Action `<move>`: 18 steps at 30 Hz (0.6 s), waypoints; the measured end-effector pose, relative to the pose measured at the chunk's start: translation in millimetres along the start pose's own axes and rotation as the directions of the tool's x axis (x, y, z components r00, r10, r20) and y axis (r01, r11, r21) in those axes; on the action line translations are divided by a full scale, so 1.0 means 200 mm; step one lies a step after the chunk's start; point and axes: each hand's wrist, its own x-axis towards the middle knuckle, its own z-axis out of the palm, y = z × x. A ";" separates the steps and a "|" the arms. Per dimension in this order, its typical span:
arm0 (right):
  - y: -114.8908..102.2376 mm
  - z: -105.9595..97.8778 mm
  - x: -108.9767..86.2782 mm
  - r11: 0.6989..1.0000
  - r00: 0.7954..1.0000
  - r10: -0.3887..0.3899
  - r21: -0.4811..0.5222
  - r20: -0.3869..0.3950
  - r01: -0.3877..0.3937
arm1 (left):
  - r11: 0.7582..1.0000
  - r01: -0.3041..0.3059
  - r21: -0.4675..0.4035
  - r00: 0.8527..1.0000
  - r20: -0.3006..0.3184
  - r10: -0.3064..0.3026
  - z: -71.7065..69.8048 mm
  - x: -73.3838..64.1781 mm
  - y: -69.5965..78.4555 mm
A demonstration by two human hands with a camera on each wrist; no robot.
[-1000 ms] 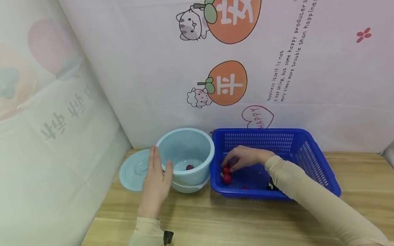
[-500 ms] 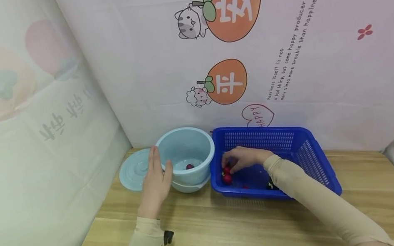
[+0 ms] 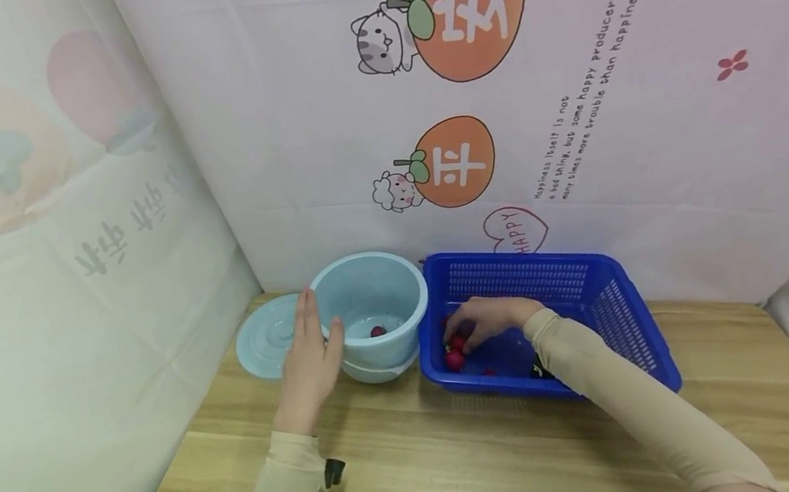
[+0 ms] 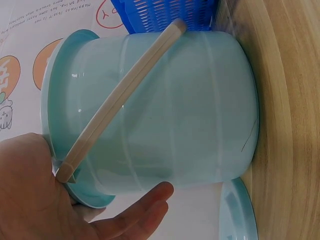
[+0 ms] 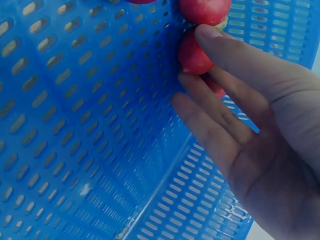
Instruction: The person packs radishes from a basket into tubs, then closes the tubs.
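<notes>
My left hand (image 3: 309, 367) has its fingers straight along the left side of a light-blue bucket (image 3: 380, 361), the thumb near its front. In the left wrist view the bucket's beige handle (image 4: 120, 102) hangs across its side, one end beside my palm. One radish (image 3: 377, 332) lies on the bucket's bottom. Inside the blue basket (image 3: 517, 256), at its left end, my right hand (image 3: 488, 317) pinches a red radish (image 5: 195, 55) between thumb and fingers. Another radish (image 5: 205, 10) sits right against it, and more red shows behind the fingers.
A round light-blue lid (image 3: 264, 340) lies on the wooden table (image 3: 412, 479) left of the bucket. The basket stands close to the bucket's right side. Behind both rises a printed cloth wall (image 3: 317, 122), with another cloth (image 3: 78, 366) at the left.
The right hand's fingers have shifted slightly among the radishes at the basket's left end. The left hand stays beside the bucket.
</notes>
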 end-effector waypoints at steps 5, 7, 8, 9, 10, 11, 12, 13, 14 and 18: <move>0.00 0.00 0.00 1.000 1.000 0.009 0.002 0.000 -0.009 | 1.000 -0.001 0.002 1.000 -0.001 0.001 0.00 0.00 0.00; 0.00 0.00 0.00 1.000 1.000 0.004 0.000 -0.004 -0.004 | 1.000 -0.002 0.001 1.000 0.000 0.002 0.00 0.00 0.00; 0.00 0.00 0.00 1.000 1.000 -0.005 -0.001 -0.007 0.005 | 1.000 -0.001 0.003 1.000 0.000 0.001 0.00 0.00 0.00; 0.00 0.00 0.01 1.000 1.000 -0.016 0.001 -0.012 0.016 | 1.000 0.001 0.005 1.000 0.001 -0.001 0.00 0.00 0.00; 0.00 0.00 0.01 1.000 0.999 -0.029 0.000 -0.016 0.029 | 1.000 0.004 0.006 1.000 0.003 -0.004 0.00 0.00 0.00; -0.01 0.00 0.01 0.999 0.999 -0.039 -0.002 -0.020 0.039 | 1.000 0.004 0.007 1.000 0.003 -0.004 0.00 0.00 -0.01; -0.01 -0.01 0.02 0.999 0.999 -0.044 -0.003 -0.027 0.044 | 1.000 0.008 0.009 1.000 0.006 -0.008 0.00 0.00 -0.01; -0.01 -0.01 0.02 0.999 0.998 -0.047 -0.005 -0.033 0.047 | 1.000 0.012 0.009 1.000 0.009 -0.012 0.00 0.00 -0.01; -0.01 -0.01 0.02 0.999 0.998 -0.045 -0.007 -0.040 0.044 | 1.000 0.010 0.007 1.000 0.010 -0.010 0.00 0.00 -0.01; -0.01 -0.02 0.01 0.999 0.998 -0.033 -0.007 -0.062 0.033 | 1.000 0.006 -0.005 1.000 0.011 -0.006 0.00 0.00 -0.01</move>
